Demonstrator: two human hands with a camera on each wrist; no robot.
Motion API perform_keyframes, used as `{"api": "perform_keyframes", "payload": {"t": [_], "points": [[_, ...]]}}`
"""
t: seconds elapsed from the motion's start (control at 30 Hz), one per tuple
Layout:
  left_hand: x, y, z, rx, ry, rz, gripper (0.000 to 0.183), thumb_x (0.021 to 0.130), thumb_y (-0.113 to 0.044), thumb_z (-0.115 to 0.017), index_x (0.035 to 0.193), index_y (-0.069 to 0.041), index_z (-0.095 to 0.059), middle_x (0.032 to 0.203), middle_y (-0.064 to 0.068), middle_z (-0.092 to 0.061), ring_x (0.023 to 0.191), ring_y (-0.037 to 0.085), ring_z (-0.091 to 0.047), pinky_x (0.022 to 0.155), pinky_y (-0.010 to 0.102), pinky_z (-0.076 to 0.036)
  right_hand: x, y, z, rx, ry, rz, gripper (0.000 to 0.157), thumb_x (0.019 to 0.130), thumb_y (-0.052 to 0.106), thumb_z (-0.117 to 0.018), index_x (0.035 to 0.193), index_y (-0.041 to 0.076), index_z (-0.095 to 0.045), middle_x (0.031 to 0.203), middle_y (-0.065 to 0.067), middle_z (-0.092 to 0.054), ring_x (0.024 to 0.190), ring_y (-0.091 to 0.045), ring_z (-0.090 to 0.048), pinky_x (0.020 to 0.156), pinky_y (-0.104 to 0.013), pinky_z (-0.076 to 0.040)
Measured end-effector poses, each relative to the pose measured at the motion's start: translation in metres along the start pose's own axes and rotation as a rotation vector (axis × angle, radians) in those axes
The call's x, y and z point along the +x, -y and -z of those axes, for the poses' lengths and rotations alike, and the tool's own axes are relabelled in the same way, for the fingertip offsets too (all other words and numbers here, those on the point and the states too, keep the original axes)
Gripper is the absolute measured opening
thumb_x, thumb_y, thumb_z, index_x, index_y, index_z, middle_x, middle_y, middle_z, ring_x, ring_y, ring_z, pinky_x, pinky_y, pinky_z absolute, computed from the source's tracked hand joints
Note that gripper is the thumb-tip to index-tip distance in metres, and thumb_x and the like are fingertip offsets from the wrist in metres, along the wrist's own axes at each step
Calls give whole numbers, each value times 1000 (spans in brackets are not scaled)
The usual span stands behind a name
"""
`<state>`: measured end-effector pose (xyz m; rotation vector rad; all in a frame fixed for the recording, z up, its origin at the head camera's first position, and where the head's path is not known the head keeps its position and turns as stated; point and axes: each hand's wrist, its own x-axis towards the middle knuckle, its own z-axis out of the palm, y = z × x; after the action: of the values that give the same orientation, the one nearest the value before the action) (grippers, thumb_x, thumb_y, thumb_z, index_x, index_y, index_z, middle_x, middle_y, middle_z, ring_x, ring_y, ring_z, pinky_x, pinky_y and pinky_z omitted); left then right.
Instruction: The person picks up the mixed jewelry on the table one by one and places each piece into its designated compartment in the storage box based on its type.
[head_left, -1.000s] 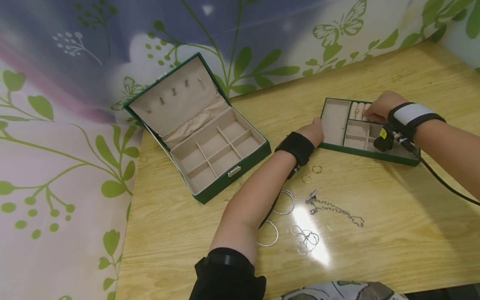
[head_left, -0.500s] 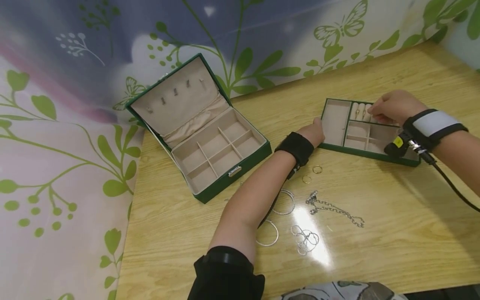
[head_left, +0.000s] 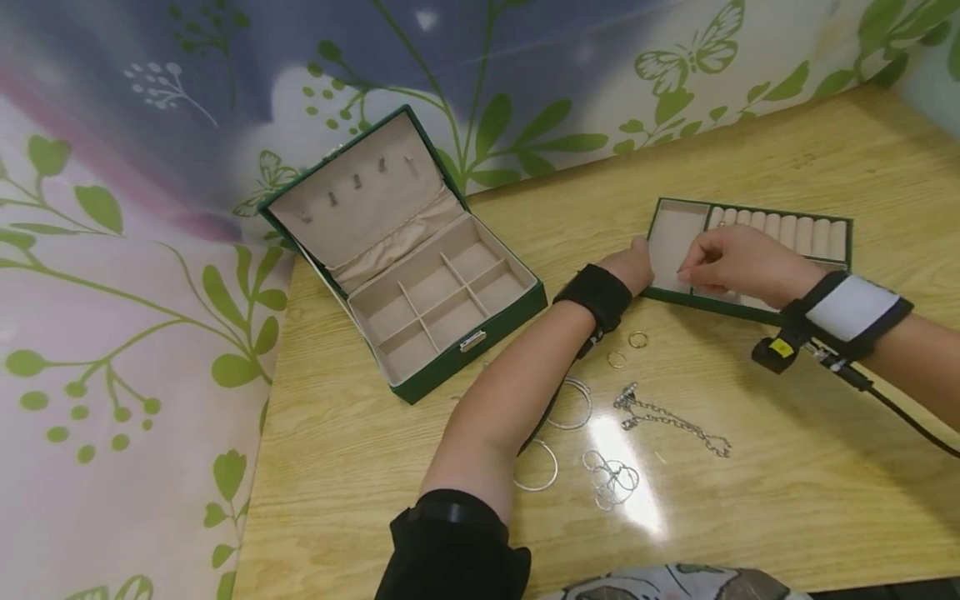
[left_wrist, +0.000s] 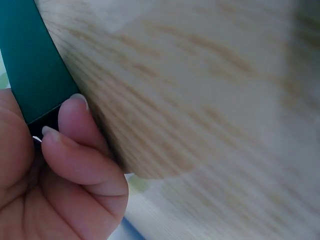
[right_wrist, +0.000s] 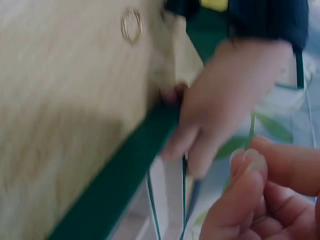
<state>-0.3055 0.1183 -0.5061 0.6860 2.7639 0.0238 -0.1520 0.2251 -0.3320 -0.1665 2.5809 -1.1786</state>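
My left hand [head_left: 628, 265] grips the left end of a green-edged jewelry tray [head_left: 671, 293] in the head view. In the left wrist view its thumb and fingers curl around a corner of the tray. My right hand [head_left: 738, 262] hovers over the tray's divided compartments, fingers loosely bent, with nothing visible between thumb and forefinger. In the right wrist view its fingertips [right_wrist: 252, 162] come close together. Behind it, cream ring rolls [head_left: 802, 236] line the tray's back; a bit of gold shows at the leftmost roll. Two gold rings [head_left: 638, 339] lie on the table in front of the tray.
A green jewelry box [head_left: 480, 337] stands open at the left, its bare compartments facing up. Silver bracelets [head_left: 573, 404], a silver chain [head_left: 671, 418] and tangled silver loops [head_left: 613, 481] lie on the table nearby. A patterned cloth wall [head_left: 555, 75] borders the table's back.
My right hand has left the ring rolls and moved left and toward me, over the front of the tray, uncovering the row of rolls. The left hand keeps its grip on the tray.
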Motion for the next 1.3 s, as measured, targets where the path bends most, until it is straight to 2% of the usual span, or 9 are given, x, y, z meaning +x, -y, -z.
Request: {"api": "perform_keyframes", "payload": {"t": [0.2, 0.37, 0.5, 0.73, 0.77, 0.87, 1.0, 1.1, 1.3], "points": [[-110, -16, 89, -70, 63, -24, 26, 99, -18, -42, 122, -5, -38, 77, -1, -64, 54, 7, -52, 49, 18, -39, -6, 6, -23, -87, 90, 114, 7, 89, 11, -64, 90, 3, -64, 82, -6, -63, 71, -17, -54, 61, -29, -45], [-132, -20, 101, -156, 51, 2, 23, 100, -17, -42, 120, -7, -38, 67, -3, -51, 51, 8, -42, 49, 18, -32, -8, 5, -44, -238, 90, 293, 9, 80, 7, -73, 80, 10, -65, 77, 2, -62, 70, -11, -55, 64, -29, -46], [-103, -17, 80, -67, 51, -29, 24, 100, -20, -41, 117, -4, -38, 61, -3, -51, 44, 7, -41, 43, 20, -33, -7, 3, -59, -330, 79, 391, 15, 74, 3, -76, 76, 11, -64, 76, 3, -60, 69, -9, -53, 65, -30, -46], [75, 13, -73, 42, -91, -78, 38, 98, -34, -42, 121, -6, -30, 53, -5, -53, 37, 9, -48, 34, 26, -36, -7, 1, -72, -385, 81, 454, 17, 74, -2, -72, 76, 12, -64, 78, 3, -57, 73, -10, -50, 66, -31, -45], [82, 14, -79, 50, -89, -73, 38, 98, -34, -41, 122, -7, -29, 54, -4, -54, 38, 10, -49, 34, 26, -37, -6, 1, -74, -394, 78, 465, 18, 74, -2, -73, 76, 12, -63, 77, 3, -56, 72, -10, -49, 66, -31, -44], [46, 7, -49, 7, -68, -50, 34, 97, -29, -43, 119, -6, -32, 53, -3, -54, 36, 10, -47, 34, 26, -35, -5, 1, -76, -419, 65, 491, 21, 72, -3, -74, 74, 13, -61, 77, 3, -54, 71, -10, -47, 64, -30, -43], [-52, -6, 36, -35, 19, -64, 26, 99, -21, -41, 117, -3, -35, 56, -4, -51, 39, 7, -43, 38, 20, -32, -3, 2, -78, -437, 37, 525, 20, 71, -5, -74, 71, 12, -62, 75, 2, -55, 70, -11, -48, 64, -30, -43], [-86, -9, 70, -74, 94, -58, 29, 100, -21, -41, 122, -4, -35, 62, -3, -52, 44, 8, -44, 43, 20, -34, -2, 3, -78, -448, 22, 530, 18, 72, -4, -73, 68, 11, -64, 72, 2, -57, 67, -10, -50, 63, -31, -44], [-76, -5, 66, -114, 59, -60, 28, 98, -20, -42, 120, -5, -34, 65, -1, -54, 47, 11, -48, 47, 22, -37, 2, 5, -76, -449, 25, 488, 20, 73, -2, -73, 64, 13, -63, 67, 5, -58, 63, -9, -48, 60, -29, -43]]}}
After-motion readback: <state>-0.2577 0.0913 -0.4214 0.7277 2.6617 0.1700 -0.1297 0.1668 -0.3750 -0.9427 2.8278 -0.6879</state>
